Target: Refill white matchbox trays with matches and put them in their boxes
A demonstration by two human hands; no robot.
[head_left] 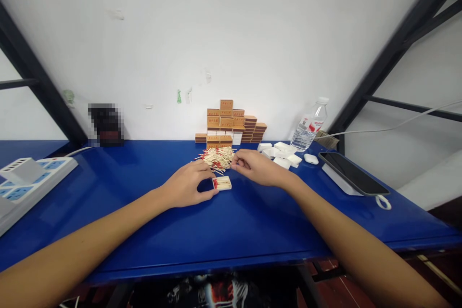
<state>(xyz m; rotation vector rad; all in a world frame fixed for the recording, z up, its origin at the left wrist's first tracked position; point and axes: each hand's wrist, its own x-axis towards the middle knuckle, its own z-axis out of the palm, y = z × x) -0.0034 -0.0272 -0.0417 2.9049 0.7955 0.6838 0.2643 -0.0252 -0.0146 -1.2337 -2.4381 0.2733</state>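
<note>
My left hand [188, 184] grips the left end of a small white matchbox tray [225, 184] between thumb and fingers. Some red-headed matches lie inside that tray, heads toward the left. Just behind it a loose heap of matches [218, 158] is spread on the blue tabletop. At the heap's right edge is my right hand [258, 167], its fingers pinched together; what they hold, if anything, is hidden. Stacked matchboxes [226, 121] with orange-brown labels stand behind the heap, against the wall.
White matchbox trays [282, 162] lie in a cluster at the right. Beyond them are a water bottle [309, 125], a white earphone case [311, 159] and a phone [353, 172] propped on a white block. A power strip [54, 173] lies far left on the blue table [144, 236].
</note>
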